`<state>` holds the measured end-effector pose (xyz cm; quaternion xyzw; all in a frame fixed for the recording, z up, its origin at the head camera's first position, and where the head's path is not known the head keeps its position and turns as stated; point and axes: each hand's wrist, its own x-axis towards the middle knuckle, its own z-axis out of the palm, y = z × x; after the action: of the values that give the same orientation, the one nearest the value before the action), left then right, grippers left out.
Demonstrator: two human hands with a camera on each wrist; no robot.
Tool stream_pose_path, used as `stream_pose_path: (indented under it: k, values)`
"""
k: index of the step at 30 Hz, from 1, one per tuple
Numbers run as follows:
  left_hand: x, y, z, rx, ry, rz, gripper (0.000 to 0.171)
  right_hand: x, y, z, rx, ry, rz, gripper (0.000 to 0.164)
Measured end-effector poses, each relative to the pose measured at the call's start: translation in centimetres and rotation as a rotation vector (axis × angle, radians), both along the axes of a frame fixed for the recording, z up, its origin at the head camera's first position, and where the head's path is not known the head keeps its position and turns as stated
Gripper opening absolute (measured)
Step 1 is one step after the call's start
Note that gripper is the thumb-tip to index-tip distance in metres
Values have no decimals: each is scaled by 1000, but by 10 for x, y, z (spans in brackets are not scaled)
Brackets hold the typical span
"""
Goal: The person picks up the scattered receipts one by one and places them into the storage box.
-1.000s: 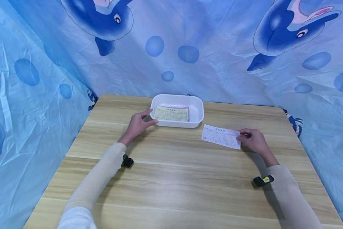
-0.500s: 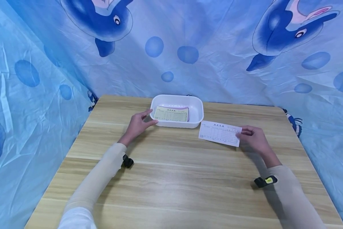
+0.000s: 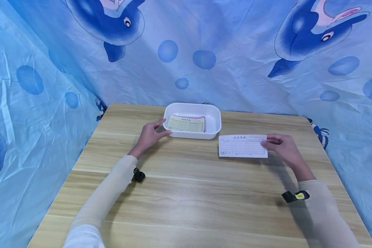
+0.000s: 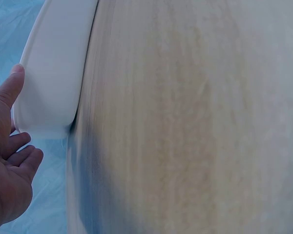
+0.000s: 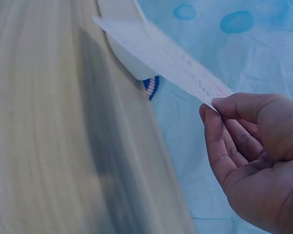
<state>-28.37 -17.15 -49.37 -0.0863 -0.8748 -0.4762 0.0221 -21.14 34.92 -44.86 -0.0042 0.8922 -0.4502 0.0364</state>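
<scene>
My right hand [image 3: 280,146] pinches the right end of a white printed receipt slip [image 3: 241,146] between thumb and fingertips. The slip is held out flat over the table, its shadow below, just right of a white plastic tray [image 3: 193,134]. In the right wrist view, the slip [image 5: 158,58] slants away from the thumb and overlaps the tray. Inside the tray lies a yellowish printed slip [image 3: 186,124] on a pinkish one, mostly hidden. My left hand [image 3: 150,136] holds the tray's left end, thumb at the front rim and fingers around the end; the left wrist view shows this hand [image 4: 12,146] too.
The wood-grain table [image 3: 186,193] reaches back to a blue curtain [image 3: 241,89] with dolphin prints, which also hangs along both sides. Near the back edge stands the tray. Each wrist wears a black strap [image 3: 139,175].
The right hand has moved slightly right with the slip, which has turned from slanting down to the right to lying level. The left hand and the tray have stayed in place.
</scene>
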Motion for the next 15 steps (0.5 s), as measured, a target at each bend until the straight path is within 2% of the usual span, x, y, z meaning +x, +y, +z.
stream_pose_path:
  k: [10,15]
  values:
    - [-1,0,0,-5,10,-6,82,0,2,16,-12,45,20,46]
    - [0,0,-1,-4,11,-5,84,-5,-6,24,-32,53,-4,53]
